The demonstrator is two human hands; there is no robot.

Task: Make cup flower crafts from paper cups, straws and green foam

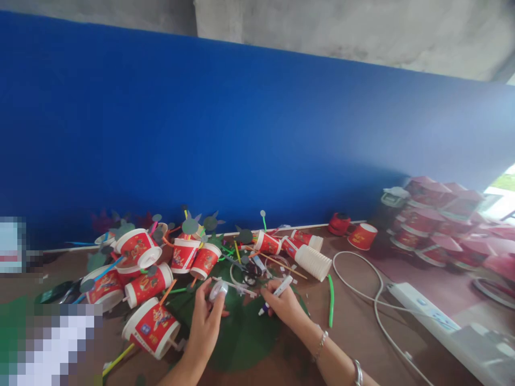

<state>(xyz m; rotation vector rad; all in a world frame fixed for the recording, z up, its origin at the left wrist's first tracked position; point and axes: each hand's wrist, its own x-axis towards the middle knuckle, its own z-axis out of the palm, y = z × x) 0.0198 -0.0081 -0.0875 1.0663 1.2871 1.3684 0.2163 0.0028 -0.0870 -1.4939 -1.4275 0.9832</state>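
Two hands were at work over a round green sheet (241,346) on the brown table (306,354). The left hand (206,311) had its thumb and fingers closed around a small white roll (220,291), raised above the sheet's left part. The right hand (284,306) gripped a white pen (283,286), slanted, with its purple end pointing down to the left; whether that end touched the sheet could not be told. Scissors (251,272) lay just beyond, between the hands. Red paper cups (151,285) crowded the left side, while a tipped stack of cups (314,262) and a green straw (330,301) lay right of the pen.
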